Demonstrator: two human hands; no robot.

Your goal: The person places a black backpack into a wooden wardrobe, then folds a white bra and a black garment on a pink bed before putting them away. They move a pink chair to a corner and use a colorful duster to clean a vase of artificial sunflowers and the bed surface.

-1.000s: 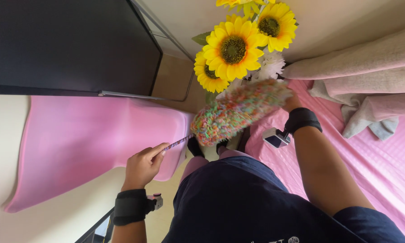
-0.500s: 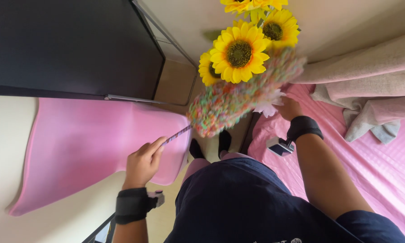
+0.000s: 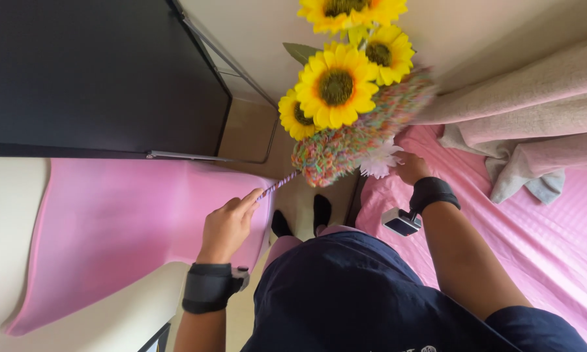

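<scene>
My left hand (image 3: 227, 225) grips the thin striped handle of a multicoloured fluffy duster (image 3: 355, 133). The duster's head lies against a bunch of yellow sunflowers (image 3: 338, 88) and looks blurred. My right hand (image 3: 407, 166) holds the bunch near a white flower (image 3: 379, 161), below the yellow blooms; its fingers are partly hidden. Both wrists wear black bands, and a small grey device (image 3: 401, 221) hangs from the right one.
A black cabinet (image 3: 98, 72) fills the upper left. A pink sheet-like surface (image 3: 111, 228) lies below it. On the right is a pink bed cover (image 3: 541, 221) with folded beige and pink blankets (image 3: 522, 111). My feet in black socks (image 3: 300, 218) stand on a beige floor.
The duster head has swept up and to the right across the sunflowers. My right hand and the bunch have risen slightly. My left hand keeps its grip on the handle.
</scene>
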